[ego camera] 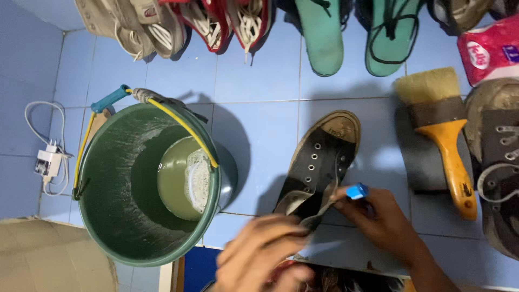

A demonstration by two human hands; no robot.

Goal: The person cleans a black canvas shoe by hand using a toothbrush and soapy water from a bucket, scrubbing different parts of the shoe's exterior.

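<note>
A black canvas shoe (320,162) with a worn tan toe cap lies on the blue tiled floor (259,130), its laces out. My left hand (259,251) grips the shoe at its heel opening, near the bottom of the view. My right hand (385,221) holds a small blue object (357,191) against the shoe's side by the tongue; what the object is cannot be told. The lower part of the shoe is hidden behind my hands.
A green bucket (108,178) with cloudy water and a yellow handle stands at the left. A wide brush (444,135) with a yellow handle lies at the right, beside another dirty black shoe (500,162). Several shoes and green insoles (321,38) line the top. A white charger (47,161), cardboard (48,259) and a pink packet (489,51) lie about.
</note>
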